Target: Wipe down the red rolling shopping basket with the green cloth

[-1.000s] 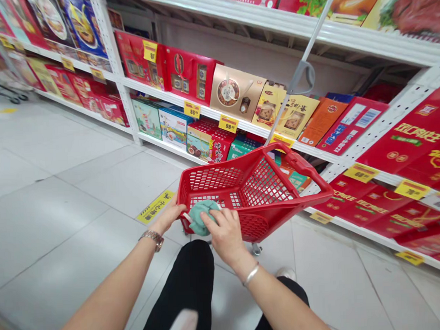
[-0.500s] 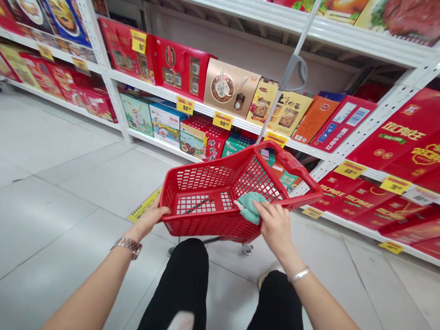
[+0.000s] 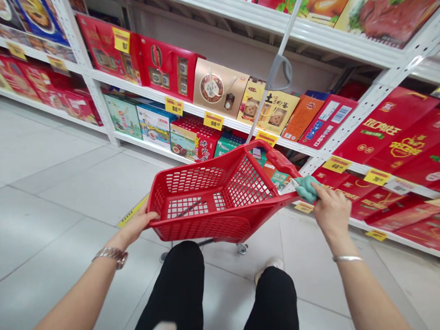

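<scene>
A red plastic shopping basket (image 3: 208,223) on small wheels stands on the floor in front of my knees, with nothing in it. My left hand (image 3: 135,228) grips its near left corner, fingers curled over the rim. My right hand (image 3: 331,211) presses a teal cloth (image 3: 306,187) against the basket's right end, by the red handle (image 3: 281,163). A grey pull handle (image 3: 279,67) rises from the basket toward the shelves.
White shelving (image 3: 218,117) runs along the far side and right, packed with red, gold and blue gift boxes and yellow price tags (image 3: 212,120). Grey floor tiles (image 3: 49,192) spread to the left. A yellow floor sticker (image 3: 132,211) lies left of the basket.
My right hand has slid the teal cloth along the near rim from the left corner to the right end. The left hand stayed at the left corner. The view panned right.
</scene>
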A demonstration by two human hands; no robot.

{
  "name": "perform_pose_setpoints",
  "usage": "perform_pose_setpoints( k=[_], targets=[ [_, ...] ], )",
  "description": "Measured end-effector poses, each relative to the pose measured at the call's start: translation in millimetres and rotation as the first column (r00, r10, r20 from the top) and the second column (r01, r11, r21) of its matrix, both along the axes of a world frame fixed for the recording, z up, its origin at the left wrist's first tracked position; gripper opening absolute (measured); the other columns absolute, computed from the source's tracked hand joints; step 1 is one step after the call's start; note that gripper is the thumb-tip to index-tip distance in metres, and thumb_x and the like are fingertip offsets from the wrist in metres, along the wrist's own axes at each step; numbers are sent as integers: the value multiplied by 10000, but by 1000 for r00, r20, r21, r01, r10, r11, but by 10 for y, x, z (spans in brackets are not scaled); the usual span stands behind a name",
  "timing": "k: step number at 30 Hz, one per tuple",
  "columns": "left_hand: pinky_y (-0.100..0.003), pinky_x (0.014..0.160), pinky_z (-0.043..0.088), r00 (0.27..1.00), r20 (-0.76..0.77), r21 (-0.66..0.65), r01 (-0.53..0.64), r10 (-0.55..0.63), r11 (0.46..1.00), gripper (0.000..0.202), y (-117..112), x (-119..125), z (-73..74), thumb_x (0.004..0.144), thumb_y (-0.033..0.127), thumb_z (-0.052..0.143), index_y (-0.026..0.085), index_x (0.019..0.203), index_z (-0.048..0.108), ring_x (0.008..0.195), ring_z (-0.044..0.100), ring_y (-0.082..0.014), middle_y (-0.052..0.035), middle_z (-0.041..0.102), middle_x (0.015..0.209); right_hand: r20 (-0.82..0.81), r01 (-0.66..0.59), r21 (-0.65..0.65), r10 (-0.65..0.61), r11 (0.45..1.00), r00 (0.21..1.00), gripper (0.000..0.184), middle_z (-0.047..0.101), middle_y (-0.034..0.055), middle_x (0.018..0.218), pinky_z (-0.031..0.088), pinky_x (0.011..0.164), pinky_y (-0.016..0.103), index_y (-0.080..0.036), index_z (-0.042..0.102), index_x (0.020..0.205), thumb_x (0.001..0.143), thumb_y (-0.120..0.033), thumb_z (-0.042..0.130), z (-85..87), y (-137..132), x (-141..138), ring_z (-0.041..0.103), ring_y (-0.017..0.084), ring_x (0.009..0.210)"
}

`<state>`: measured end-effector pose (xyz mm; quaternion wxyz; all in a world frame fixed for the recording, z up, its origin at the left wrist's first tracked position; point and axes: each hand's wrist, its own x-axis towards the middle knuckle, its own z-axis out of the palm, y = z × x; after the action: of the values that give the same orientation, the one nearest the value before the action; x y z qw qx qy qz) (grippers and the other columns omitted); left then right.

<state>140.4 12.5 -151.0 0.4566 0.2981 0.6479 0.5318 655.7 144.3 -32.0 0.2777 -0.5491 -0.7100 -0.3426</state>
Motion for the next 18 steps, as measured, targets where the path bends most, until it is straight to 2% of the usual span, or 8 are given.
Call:
perform_pose_setpoints(
  k=[3,5,8,10,13,15,18],
  targets=[
    [-258,523,503,1000,-15,-7,-19,19,1000,917,-6,-27,-1,524,210,654,216,1434,548,593,593,-165,12,725,805,-59,51,115,-44,992,997,454,711,121,895,240,671,364,-221,770,1151,784,-82,542,78,-26,45,457,251,802],
    [-256,519,495,999,-24,-6,-27,27,1000,908,-8,-49,-10,524,208,644,201,1427,556,608,599,-174,8,731,809,-85,6,158,8,987,996,474,717,126,938,292,698,377,-222,757,1185,795,-76,531,77,-142,-109,478,264,835],
    [-251,540,496,999,-23,-5,-42,42,999,874,-22,-79,-12,534,206,626,195,1406,574,638,603,-178,19,733,790,-22,-241,55,243,969,970,481,732,107,1036,351,762,383,-239,733,1234,860,-48,500,-58,-423,-619,522,255,896],
    [-246,547,493,999,-28,-6,-45,45,999,850,-39,-96,-2,548,213,623,214,1397,580,639,597,-173,31,732,773,17,-413,-74,415,908,909,462,743,83,1078,359,777,374,-255,726,1243,893,-43,511,-212,-612,-1058,536,238,917],
    [-250,555,494,999,-37,-19,-27,27,999,840,-70,-121,27,559,233,647,246,1396,569,642,600,-176,41,737,769,16,-547,-165,557,821,830,458,742,66,1114,354,795,372,-283,720,1251,901,-42,549,-423,-781,-1615,538,227,958],
    [-257,570,502,999,-28,-47,-29,27,998,858,-94,-144,50,552,247,667,251,1401,549,655,610,-182,43,742,775,21,-575,-172,587,800,810,433,746,58,1097,341,786,365,-281,726,1224,909,-35,560,-500,-803,-1797,531,221,953],
    [-269,597,518,999,-12,-81,-31,30,996,863,-140,-197,79,533,271,691,242,1384,546,687,636,-196,35,755,796,0,-561,-153,567,814,824,413,751,56,1055,330,773,357,-252,732,1199,908,-15,561,-513,-763,-1746,520,216,922]
  ],
)
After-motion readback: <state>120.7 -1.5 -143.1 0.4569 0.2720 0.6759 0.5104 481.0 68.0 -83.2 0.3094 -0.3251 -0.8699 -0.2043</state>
